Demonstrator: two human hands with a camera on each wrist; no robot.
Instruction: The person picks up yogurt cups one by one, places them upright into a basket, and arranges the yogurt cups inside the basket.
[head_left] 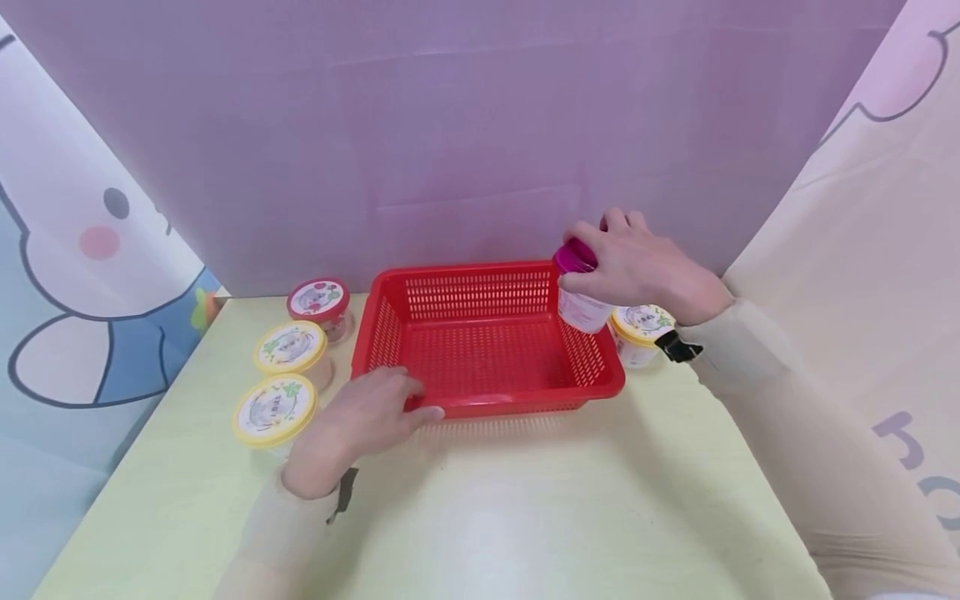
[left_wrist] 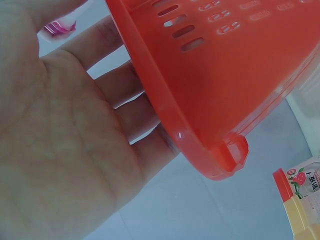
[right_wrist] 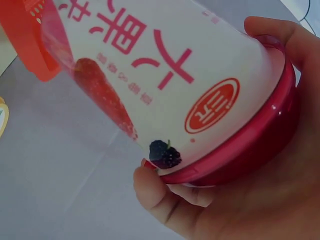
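My right hand (head_left: 626, 262) grips a yogurt cup (head_left: 583, 310) by its magenta lid (right_wrist: 245, 145), from above. The cup hangs slightly tilted over the right end of a red plastic basket (head_left: 487, 400). Strawberry and blackberry pictures and pink lettering mark its white side in the right wrist view. My left hand (head_left: 367, 417) is at the basket's front left corner; in the left wrist view its fingers (left_wrist: 122, 82) reach, mostly straight, against the outside of the rim (left_wrist: 165, 110), and the thumb stands apart. Inside, the basket shows only its bare latticed floor.
Left of the basket stand a red-lidded tub (head_left: 318, 300) and two yellow-lidded tubs, the far one (head_left: 291, 347) and the near one (head_left: 275, 408). Another yellow-lidded tub (head_left: 641, 325) stands at the right, under my right wrist. A purple cloth wall (head_left: 465, 150) rises behind the pale table (head_left: 487, 517).
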